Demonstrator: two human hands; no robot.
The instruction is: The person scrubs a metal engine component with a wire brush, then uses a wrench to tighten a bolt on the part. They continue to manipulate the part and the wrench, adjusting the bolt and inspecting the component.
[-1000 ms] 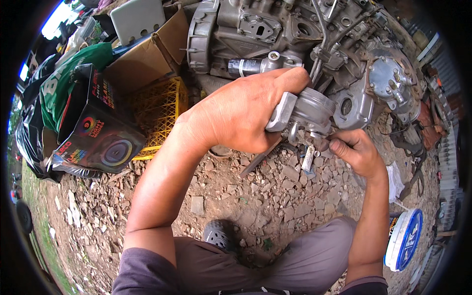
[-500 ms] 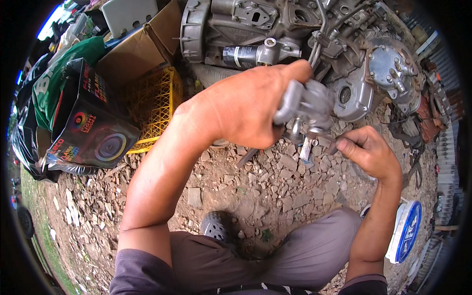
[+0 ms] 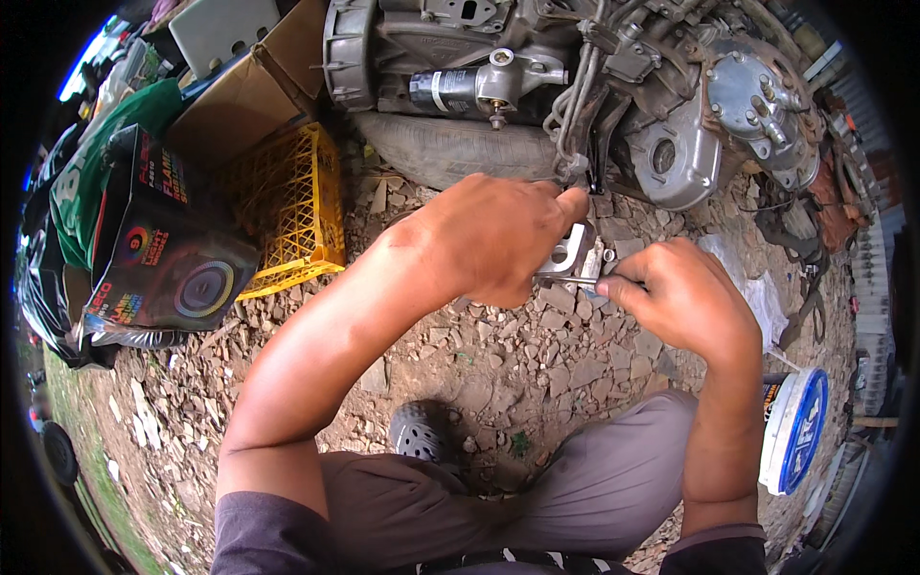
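My left hand point(image 3: 503, 240) is closed around a silver metal part point(image 3: 573, 249) with a rounded cut-out; the hand covers most of it. Opposite it, my right hand point(image 3: 685, 297) pinches a thin metal rod-like tool point(image 3: 583, 280) between thumb and fingers. The rod's far end reaches the underside of the metal part, close to my left fingers; whether it engages anything there is hidden. Both hands are held over stony ground, in front of a large grey engine point(image 3: 422, 38) with a black cylindrical filter point(image 3: 443, 91).
Below the engine lies a tyre point(image 3: 431, 151). A cast housing point(image 3: 704, 158) juts out at right. To the left stand a yellow crate point(image 3: 331, 206), a cardboard box point(image 3: 230, 105) and a black printed box point(image 3: 163, 240). A blue-lidded bucket point(image 3: 803, 431) sits beside my right knee.
The silver part has come down and turned, and more of it is now behind my left hand. My right hand has shifted left and slightly lower, bringing the rod into clear view.
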